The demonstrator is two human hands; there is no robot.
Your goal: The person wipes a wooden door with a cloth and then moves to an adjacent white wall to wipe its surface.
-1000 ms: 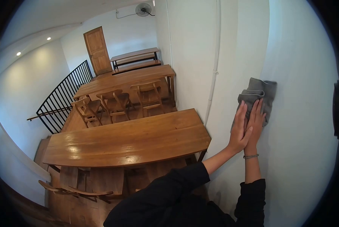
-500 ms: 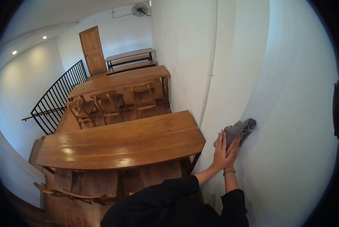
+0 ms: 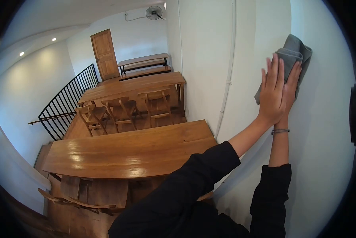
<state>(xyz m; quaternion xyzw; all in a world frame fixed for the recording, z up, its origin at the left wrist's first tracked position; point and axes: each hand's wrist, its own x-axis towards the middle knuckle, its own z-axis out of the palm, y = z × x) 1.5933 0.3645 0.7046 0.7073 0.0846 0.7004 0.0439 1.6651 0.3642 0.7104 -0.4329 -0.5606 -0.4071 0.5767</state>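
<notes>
A folded grey cloth (image 3: 291, 53) lies bunched against the pale wall (image 3: 325, 131) at the upper right. My left hand (image 3: 271, 97) holds it there, fingers long and pointing up over its lower part. Pressed close on the right side is my right hand (image 3: 291, 89), also on the cloth, with a thin dark bracelet at the wrist. The two hands touch and partly overlap, and the palms hide some of the cloth.
A long wooden table (image 3: 134, 152) stands left of my arms, its right end near the wall. Beyond are another table (image 3: 134, 84), wooden chairs (image 3: 154, 104), a black railing (image 3: 68, 99) and a door (image 3: 104, 53). A thin conduit (image 3: 228, 83) runs up the wall.
Both hands have moved up and to the right along the wall with the cloth, and my arms are stretched further. The room has shifted slightly right and down in view.
</notes>
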